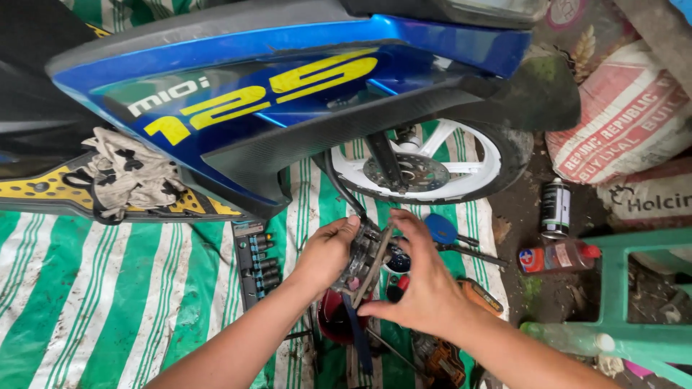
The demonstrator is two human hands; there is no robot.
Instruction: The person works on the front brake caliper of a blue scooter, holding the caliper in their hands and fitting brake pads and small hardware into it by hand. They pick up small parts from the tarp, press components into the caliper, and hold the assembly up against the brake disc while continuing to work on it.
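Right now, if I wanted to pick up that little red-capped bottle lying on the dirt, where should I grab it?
Grab the bottle around its clear middle, coming down from above with fingers across its width. It lies on its side, red cap pointing right, so the round body faces up. The upright spray can stands just behind it, so stay clear of that side.

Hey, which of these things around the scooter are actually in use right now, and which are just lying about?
In use:
- left hand, holding the metal part
- right hand, on the thin tool
- hose running to the part

Lying about:
- socket set
- rag
- spray can
- bottle
- blue-handled tool
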